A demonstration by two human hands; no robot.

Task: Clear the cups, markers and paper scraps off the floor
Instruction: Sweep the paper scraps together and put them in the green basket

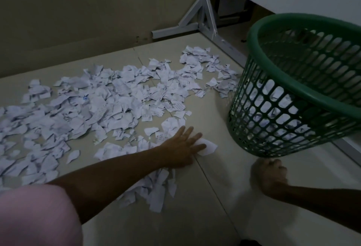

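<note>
Dim light, head view. Your left hand (181, 146) lies flat on the floor (205, 216), fingers straight and slightly spread, fingertips pressing on one white paper scrap (208, 147) that sticks out beyond them toward the basket. Your right hand (270, 175) is curled into a fist just beside the lower edge of the green basket (304, 81); it is blurred, and you cannot tell from this view whether the fingers grip the basket's base or close on nothing. The basket is tilted, mouth facing up and toward you, its base on the floor to the right of the mess; white scraps show through the lattice wall at its bottom. The paper scraps (93, 109) cover a wide patch of floor from the left edge across to near the basket, with a smaller cluster (154, 191) under your left forearm. A grey metal frame (203, 17) stands against the wall behind. A pink sleeve (35, 216) fills the lower left corner.
</note>
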